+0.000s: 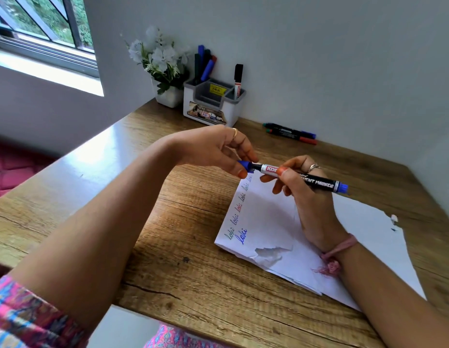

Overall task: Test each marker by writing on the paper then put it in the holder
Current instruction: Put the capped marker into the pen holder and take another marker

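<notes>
Wooden desk (pixel 168 222) under your arms, pale wall behind it. Your right hand (pixel 301 194) grips a blue marker (pixel 319 183) by its barrel, held level above the paper (pixel 268 229) — short words in green, red and blue run down the sheet's left edge. Your left hand (pixel 218 149) pinches the blue cap (pixel 244 166) at the marker's tip. Beyond your left hand stands the holder (pixel 213 104) with several markers in it; two more markers (pixel 290 133) lie beyond your right hand. A flower pot (pixel 168 95) sits just beside the holder.

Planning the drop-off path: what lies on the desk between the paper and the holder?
In the head view, only bare wooden desk lies between paper and holder.
</notes>
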